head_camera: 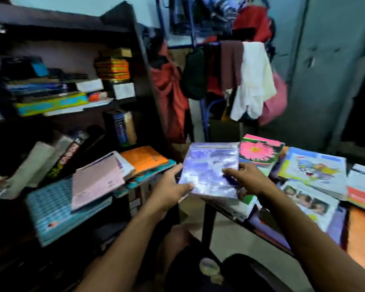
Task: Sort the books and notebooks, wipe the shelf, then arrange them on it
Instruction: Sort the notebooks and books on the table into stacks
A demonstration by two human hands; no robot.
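A purple-and-white patterned notebook [207, 167] is held in mid-air between the shelf and the table. My left hand [170, 189] grips its lower left corner, thumb on the cover. My right hand [246, 178] grips its right edge, fingers curled over the cover. The dark wooden shelf [135, 39] stands at left with stacked books on its boards. A pink notebook [97, 182] lies on a teal patterned book [51, 209] on the low board, beside an orange book [144, 158]. A pink-flower notebook [258, 151] lies on the table at right.
The table [360, 232] at right carries several spread books and magazines, including a cartoon-cover book [314, 167]. A rack of hanging clothes [230, 76] stands behind, beside a grey metal cupboard [329, 70]. A dictionary [121, 129] stands upright on the shelf.
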